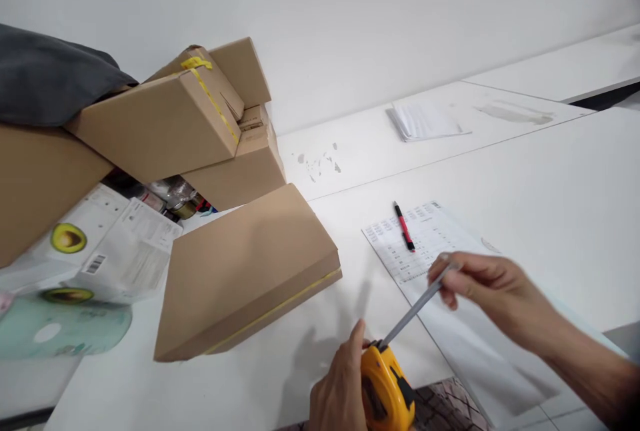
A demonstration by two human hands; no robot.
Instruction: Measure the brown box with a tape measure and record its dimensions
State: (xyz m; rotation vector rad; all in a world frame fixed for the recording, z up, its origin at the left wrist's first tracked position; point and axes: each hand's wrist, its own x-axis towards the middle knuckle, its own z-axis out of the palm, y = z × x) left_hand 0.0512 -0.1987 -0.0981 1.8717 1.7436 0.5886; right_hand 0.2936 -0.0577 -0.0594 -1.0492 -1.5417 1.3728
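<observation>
My left hand (340,384) is wrapped around a yellow tape measure (387,388) with black parts, low in the view near the table's front edge. A short length of grey blade (415,311) runs out of it, up and to the right. My right hand (480,291) pinches the blade's free end between thumb and fingers, above a printed sheet (425,238). On that sheet lies a red and black pen (404,226). Left of my hands a closed flat cardboard box (250,258) rests on the white table, with yellow tape along its side.
Several cardboard boxes (160,128) are stacked at the back left, partly under a dark cloth (50,78). A white package with avocado pictures (120,238) lies in front of them, by a pale green item (65,328). Folded papers (425,121) lie near the wall.
</observation>
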